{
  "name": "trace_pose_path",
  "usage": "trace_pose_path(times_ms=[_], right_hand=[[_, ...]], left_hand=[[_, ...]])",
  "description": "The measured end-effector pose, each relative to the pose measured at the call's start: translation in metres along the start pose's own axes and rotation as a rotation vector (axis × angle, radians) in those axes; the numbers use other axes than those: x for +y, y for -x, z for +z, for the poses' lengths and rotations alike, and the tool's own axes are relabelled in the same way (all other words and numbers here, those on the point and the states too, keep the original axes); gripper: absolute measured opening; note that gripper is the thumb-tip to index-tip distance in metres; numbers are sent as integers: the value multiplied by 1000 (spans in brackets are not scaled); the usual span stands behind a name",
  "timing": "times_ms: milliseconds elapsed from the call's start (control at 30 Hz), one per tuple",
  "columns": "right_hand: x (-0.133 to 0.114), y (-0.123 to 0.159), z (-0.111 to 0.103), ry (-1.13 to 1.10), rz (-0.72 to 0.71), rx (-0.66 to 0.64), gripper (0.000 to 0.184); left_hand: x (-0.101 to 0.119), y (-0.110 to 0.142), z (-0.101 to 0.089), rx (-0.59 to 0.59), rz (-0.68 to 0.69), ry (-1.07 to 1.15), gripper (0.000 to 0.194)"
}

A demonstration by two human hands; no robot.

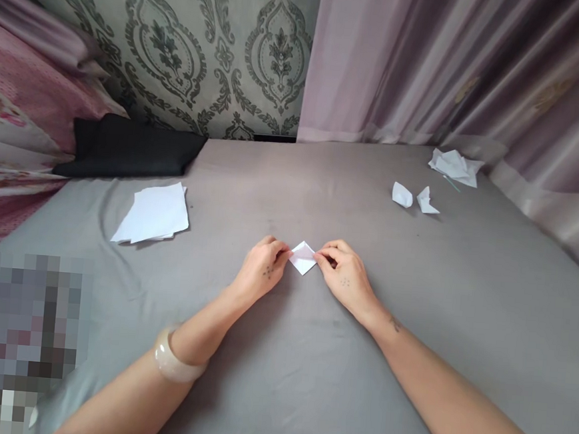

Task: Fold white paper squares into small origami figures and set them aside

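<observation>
A small white folded paper (303, 258), diamond-shaped with crease lines across it, is at the middle of the grey cloth surface. My left hand (264, 265) pinches its left corner between thumb and fingers. At the opposite corner, my right hand (342, 275) pinches the paper the same way. The paper's top and bottom points show between the two hands, while the side corners are hidden under my fingertips.
A stack of white paper sheets (159, 213) lies at the left, with a black cloth (139, 148) behind it. Two folded paper pieces, one boat-like (402, 195) and one pointed (426, 201), stand at the right. Crumpled papers (456, 166) lie farther back by the curtain (431, 68).
</observation>
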State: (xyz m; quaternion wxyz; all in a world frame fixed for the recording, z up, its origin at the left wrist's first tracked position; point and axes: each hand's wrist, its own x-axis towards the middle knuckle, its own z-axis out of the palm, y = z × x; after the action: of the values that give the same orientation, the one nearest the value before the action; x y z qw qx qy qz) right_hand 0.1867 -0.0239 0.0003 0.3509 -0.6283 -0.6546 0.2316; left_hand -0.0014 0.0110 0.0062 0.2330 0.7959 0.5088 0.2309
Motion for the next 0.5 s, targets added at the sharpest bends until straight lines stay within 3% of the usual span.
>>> trace_pose_path(times_ms=[300,500], right_hand=[[-2,-6,2,24,61,18,16],[-5,-9,3,45,78,16,17]], left_hand=[[5,-7,-1,-45,-209,8,19],[7,-11,-7,-82,-250,49,20]])
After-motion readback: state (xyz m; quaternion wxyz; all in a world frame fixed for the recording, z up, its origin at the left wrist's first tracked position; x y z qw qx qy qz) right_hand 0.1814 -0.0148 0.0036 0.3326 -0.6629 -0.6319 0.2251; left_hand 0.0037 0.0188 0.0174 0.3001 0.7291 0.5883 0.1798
